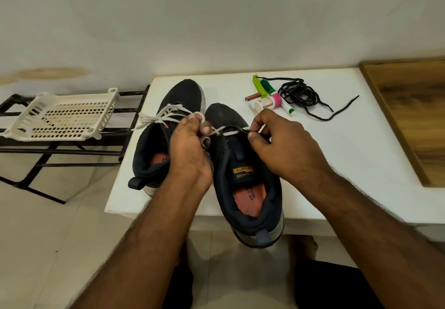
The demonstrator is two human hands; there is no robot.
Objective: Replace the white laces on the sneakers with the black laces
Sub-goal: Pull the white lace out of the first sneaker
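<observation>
My left hand (190, 145) & right hand (277, 145) both pinch the white lace (228, 133) on the near sneaker (243, 178). Black laces (298, 94) lie near the table's (349, 154) far edge.

"campus" and "ports" on right sneaker tongue (240, 171).

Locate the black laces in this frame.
In the head view, the black laces lie in a loose tangle on the white table, far right of the sneakers, just right of the small bottles and tubes, untouched by either hand.
</observation>
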